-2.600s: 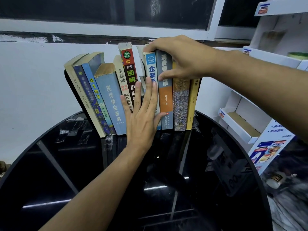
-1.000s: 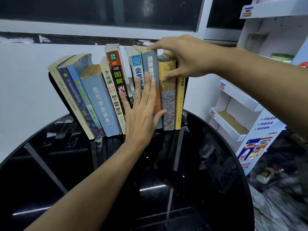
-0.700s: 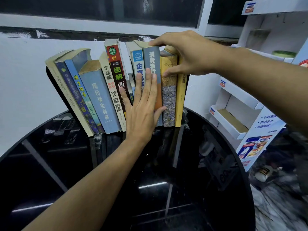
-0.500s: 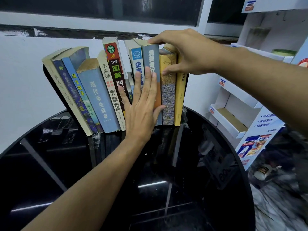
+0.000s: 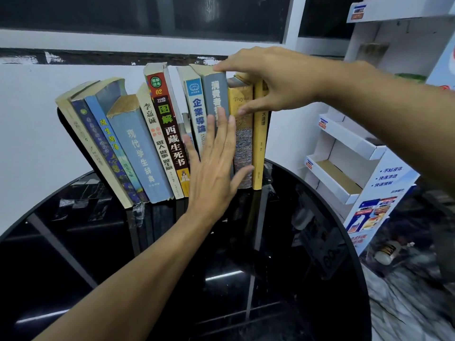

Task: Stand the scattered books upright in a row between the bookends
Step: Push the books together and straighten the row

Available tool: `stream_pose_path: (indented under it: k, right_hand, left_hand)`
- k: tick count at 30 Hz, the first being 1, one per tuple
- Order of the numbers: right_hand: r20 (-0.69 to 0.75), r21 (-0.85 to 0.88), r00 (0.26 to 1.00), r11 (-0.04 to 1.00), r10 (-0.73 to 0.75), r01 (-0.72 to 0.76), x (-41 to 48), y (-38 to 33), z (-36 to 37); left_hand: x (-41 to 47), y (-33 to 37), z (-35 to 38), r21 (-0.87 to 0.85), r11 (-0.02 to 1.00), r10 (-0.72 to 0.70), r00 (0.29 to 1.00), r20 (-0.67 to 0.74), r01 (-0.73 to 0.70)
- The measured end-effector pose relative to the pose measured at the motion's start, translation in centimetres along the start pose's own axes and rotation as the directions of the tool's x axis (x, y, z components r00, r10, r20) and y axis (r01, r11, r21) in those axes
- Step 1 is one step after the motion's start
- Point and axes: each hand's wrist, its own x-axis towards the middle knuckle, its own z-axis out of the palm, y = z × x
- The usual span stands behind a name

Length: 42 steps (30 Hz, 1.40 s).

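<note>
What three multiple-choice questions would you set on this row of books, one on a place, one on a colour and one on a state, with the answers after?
1. Where in the row does the thin yellow book stand?
A) at the left end
B) in the middle
C) at the right end

2. What colour is the spine of the book whose top the right hand touches with its index fingertip?
A) red
B) grey
C) green

3. How does the left hand lie?
A) flat, fingers straight, against the spines
B) curled in a fist
C) gripping one book by its top

Answers:
1 C: no book stands to its right.
2 B: the fingertip rests on the grey book.
3 A: its palm and straight fingers press the spines.
</note>
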Motion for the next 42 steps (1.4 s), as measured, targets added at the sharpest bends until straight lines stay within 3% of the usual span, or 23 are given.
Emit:
stream_pose_path:
  k: [6,24,42]
  right_hand:
    - [0.080,-0.014,0.997,1.000,0.006,-0.005,-1.8,1.3,-0.1]
    - [-0.033,-0.119,0.995,0.989,-0.092,0.087,-2.0,1.5,1.2]
    - [-0.059,-0.127,0.995,0.989,-0.076,0.068,-2.4,1.1,1.4]
  left_hand:
    - [0.7,1.8,1.1,0.032,0.999,-0.014,0.998,0.065,0.012]
    - [0.3,1.7,2.3,0.127,0.992,-0.009,0.999,0.036,0.005]
    - [0.5,1.7,2.7,0.162,0.987,-0.016,0.999,0.038,0.009]
